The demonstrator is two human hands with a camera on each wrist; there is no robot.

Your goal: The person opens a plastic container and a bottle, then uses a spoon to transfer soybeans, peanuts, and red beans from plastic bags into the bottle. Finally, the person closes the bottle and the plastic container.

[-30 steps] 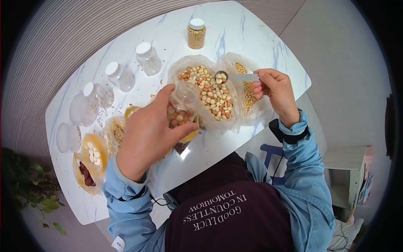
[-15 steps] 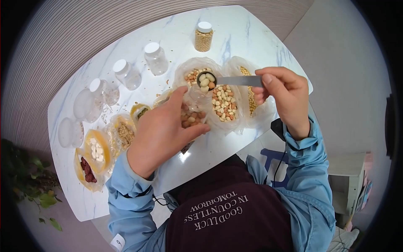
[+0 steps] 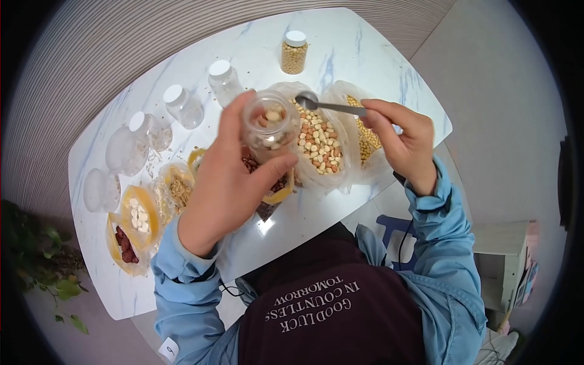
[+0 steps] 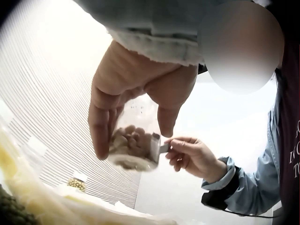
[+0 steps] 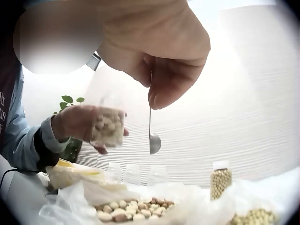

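My left hand [image 3: 228, 173] grips a clear open jar [image 3: 269, 125] partly filled with peanuts, fingers on one side and thumb on the other. In the left wrist view the nuts lie inside the jar [image 4: 133, 143]. My right hand [image 3: 406, 140] pinches the handle of a metal measuring spoon [image 3: 340, 108], its bowl just right of the jar mouth. The spoon [image 5: 154, 143] hangs bowl-down in the right wrist view and looks empty. Below it a plastic bag of peanuts [image 3: 319, 146] lies open on the table.
A capped jar of yellow beans [image 3: 294, 53] stands at the back. Several white-capped clear jars [image 3: 184, 107] line the left rear. A bag of yellow beans [image 3: 367, 143] lies right; bags of white pieces [image 3: 139, 216] and dark red dried fruit [image 3: 126, 246] lie left.
The right hand first lifted a spoonful of peanuts from the bag to the jar; now the spoon is beside the jar without nuts. The left hand has raised the jar.
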